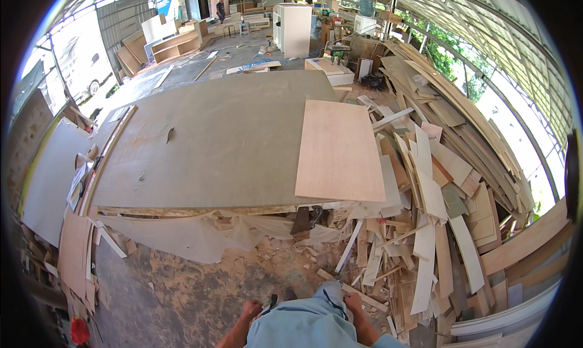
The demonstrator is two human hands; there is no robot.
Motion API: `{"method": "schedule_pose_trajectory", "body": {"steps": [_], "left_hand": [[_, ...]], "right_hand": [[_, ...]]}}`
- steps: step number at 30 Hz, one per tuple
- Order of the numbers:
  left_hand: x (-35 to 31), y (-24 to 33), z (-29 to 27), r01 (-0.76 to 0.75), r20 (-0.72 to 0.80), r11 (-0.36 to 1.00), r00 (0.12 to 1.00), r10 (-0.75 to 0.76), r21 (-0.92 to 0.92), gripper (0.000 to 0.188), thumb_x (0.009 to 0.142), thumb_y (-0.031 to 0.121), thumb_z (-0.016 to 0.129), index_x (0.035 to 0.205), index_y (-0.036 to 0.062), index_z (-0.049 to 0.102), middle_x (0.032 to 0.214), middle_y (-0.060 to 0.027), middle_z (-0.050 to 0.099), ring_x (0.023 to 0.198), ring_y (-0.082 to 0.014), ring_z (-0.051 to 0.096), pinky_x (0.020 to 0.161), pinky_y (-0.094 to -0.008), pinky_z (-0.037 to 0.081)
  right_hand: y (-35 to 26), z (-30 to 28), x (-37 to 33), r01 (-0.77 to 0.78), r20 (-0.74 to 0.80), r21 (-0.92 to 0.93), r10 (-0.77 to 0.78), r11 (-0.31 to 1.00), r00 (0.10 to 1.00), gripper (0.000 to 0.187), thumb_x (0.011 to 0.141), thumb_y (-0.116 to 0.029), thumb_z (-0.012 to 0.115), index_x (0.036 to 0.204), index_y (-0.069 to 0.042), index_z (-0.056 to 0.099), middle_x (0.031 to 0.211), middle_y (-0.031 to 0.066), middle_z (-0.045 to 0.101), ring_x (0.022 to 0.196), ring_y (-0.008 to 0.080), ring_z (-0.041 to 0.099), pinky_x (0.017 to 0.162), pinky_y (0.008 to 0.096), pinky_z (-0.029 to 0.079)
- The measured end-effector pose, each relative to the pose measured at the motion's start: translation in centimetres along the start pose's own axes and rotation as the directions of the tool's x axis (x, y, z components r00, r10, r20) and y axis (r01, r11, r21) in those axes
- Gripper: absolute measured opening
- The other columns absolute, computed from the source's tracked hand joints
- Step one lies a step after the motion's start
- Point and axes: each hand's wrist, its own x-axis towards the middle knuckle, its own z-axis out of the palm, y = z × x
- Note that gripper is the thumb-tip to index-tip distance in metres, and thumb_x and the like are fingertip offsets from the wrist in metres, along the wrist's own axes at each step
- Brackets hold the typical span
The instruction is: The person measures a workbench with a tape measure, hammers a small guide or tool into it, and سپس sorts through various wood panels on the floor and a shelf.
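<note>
One plywood panel (341, 150) on the desk's (212, 141) front-right corner seems stiff, fairly light, best held by opposite edges; left hand (251, 308) and right hand (352, 301) hang before the desk, grip indeterminable.

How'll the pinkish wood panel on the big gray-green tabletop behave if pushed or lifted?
The pinkish wood panel would probably slide rather than roll: it's flat-faced and lies on the gray-green tabletop with nothing on top. Likely fairly stiff, as no sag shows, though its thin-looking edge suggests some flex if lifted by one corner.
</note>
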Motion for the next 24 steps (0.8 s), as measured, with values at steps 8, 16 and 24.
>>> {"method": "schedule_pose_trajectory", "body": {"steps": [8, 16, 24], "left_hand": [[4.3, 3.8, -2.4, -0.147, -0.044, 0.978, 0.987, 0.155, 0.148, 0.026, 0.077, 0.025, 0.058, 0.082, 0.0004, 0.065, 0.072, -0.0182, 0.064, 0.071, -0.0316, 0.064, 0.064, -0.0382, 0.049], [1.2, 23.4, -8.2, 0.287, 0.279, 0.053, 0.845, 0.457, -0.956, 0.065, 0.09, 0.056, 0.032, 0.115, -0.0017, 0.051, 0.119, -0.0207, 0.054, 0.115, -0.0361, 0.048, 0.094, -0.0497, 0.038], [2.1, 20.1, -1.7, 0.464, 0.353, -0.099, 0.78, 0.516, -0.88, 0.084, 0.086, 0.063, 0.03, 0.132, -0.0078, 0.032, 0.136, -0.0282, 0.033, 0.128, -0.0394, 0.031, 0.106, -0.0485, 0.025]], "right_hand": [[-3.3, -1.2, 2.5, -0.016, -0.137, 0.085, 0.027, 0.996, 0.99, 0.029, 0.078, -0.029, 0.054, 0.084, -0.004, 0.067, 0.079, 0.019, 0.064, 0.079, 0.0358, 0.062, 0.071, 0.0433, 0.049], [-18.3, -14.0, 0.7, 0.376, -0.143, 0.319, -0.348, 0.87, 0.927, 0.04, 0.089, -0.033, 0.05, 0.112, -0.001, 0.055, 0.116, 0.0209, 0.054, 0.112, 0.0386, 0.047, 0.094, 0.043, 0.038], [-34.3, -31.5, -9.5, 0.817, -0.07, -0.36, -0.887, 0.45, 0.457, 0.059, 0.086, -0.03, 0.054, 0.13, 0.005, 0.035, 0.14, 0.0192, 0.032, 0.131, 0.0324, 0.028, 0.108, 0.042, 0.023]]}}
